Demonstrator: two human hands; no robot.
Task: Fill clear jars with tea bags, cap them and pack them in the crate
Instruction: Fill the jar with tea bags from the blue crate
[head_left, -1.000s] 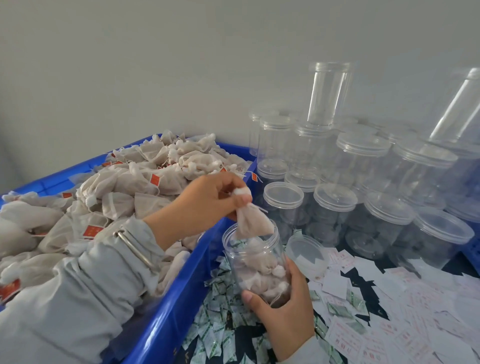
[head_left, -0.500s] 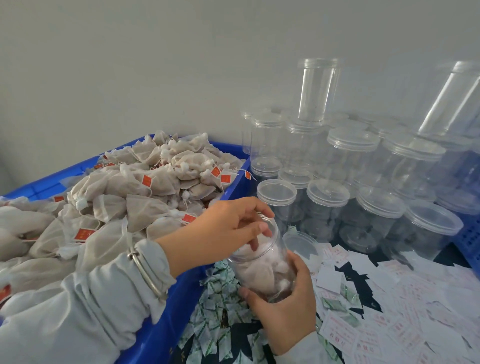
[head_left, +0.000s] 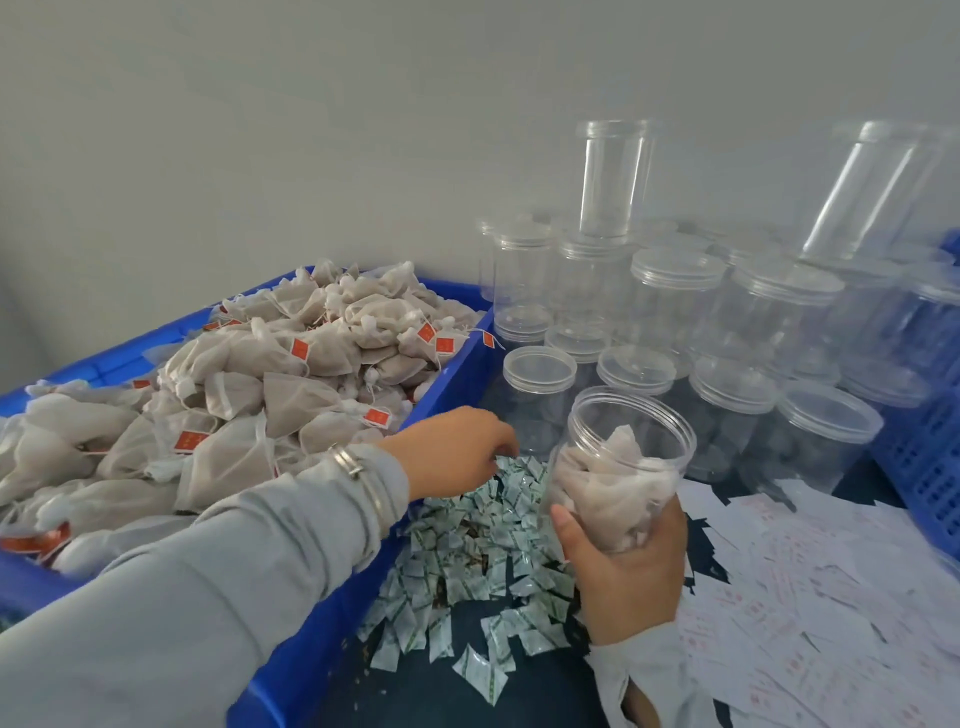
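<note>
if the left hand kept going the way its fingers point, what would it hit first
Most likely the pile of small green-and-white sachets: the left hand reaches down and rightward with its fingertips already at the pile's upper edge. Just beyond stands a capped empty jar; depth is unclear.

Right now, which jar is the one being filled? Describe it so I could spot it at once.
Start at the big blue crate heaped with tea bags on the left. Just right of its near corner, over the scattered green-and-white sachets, the right hand grips one jar from below. Unlike the empty, capped jars stacked behind it, it is open, tilted and stuffed with tea bags.
</note>
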